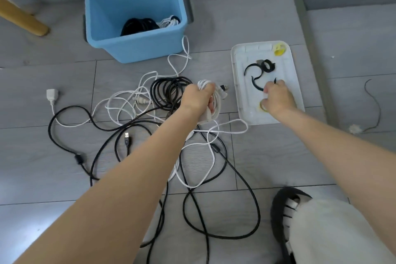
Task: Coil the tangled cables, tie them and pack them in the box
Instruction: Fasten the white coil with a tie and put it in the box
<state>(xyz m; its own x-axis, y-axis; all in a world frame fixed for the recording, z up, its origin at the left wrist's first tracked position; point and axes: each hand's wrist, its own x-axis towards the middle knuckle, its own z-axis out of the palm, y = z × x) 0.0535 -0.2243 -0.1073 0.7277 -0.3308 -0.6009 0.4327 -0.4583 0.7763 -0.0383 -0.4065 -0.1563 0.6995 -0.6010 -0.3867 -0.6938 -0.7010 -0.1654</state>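
My left hand [198,98] grips a coiled white cable [216,103] above the tangle on the floor. Loose black cables [214,210] and white cables [128,100] lie spread below and to the left, with a black coil [165,92] beside my left hand. My right hand [278,98] reaches into the white tray [237,83], fingers curled down onto a black tie strap [256,84]; whether it pinches the strap is unclear. The blue box [137,47] stands behind, holding a black coil [139,25] and a white coil [170,21].
The tray also holds a rolled black strap [266,65] and yellow bands [279,49]. A wooden leg [23,19] stands at far left. A thin dark wire [374,105] lies on the right. My foot in a black slipper [285,210] is at lower right.
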